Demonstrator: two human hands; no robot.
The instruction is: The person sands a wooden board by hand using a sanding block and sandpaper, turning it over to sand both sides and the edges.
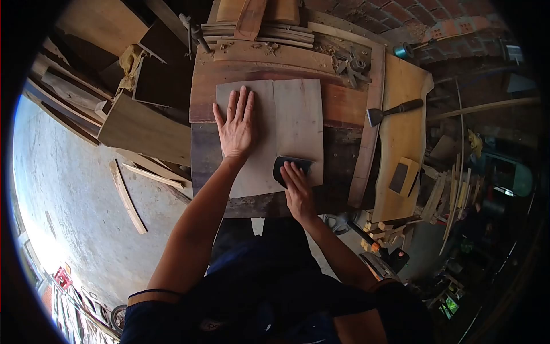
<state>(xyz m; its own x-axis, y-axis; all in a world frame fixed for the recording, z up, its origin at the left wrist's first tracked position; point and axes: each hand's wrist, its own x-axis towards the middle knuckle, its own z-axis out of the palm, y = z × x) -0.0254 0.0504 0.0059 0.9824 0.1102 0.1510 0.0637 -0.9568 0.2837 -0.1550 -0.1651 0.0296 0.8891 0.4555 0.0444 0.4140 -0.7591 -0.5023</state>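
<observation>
A pale wooden board with a seam down its middle lies flat on the dark worktable before me. My left hand rests palm down on the board's left half, fingers stretched toward its far edge. Near the board's lower right, my right hand presses a black sheet of sandpaper against the surface. Its fingers lie over the sheet, and the thumb is hard to make out.
A scraper with a dark handle lies to the right, across a strip and a light plank. Farther down that plank is a yellow block with a dark face. Metal tools sit at the back. Loose boards lean at left.
</observation>
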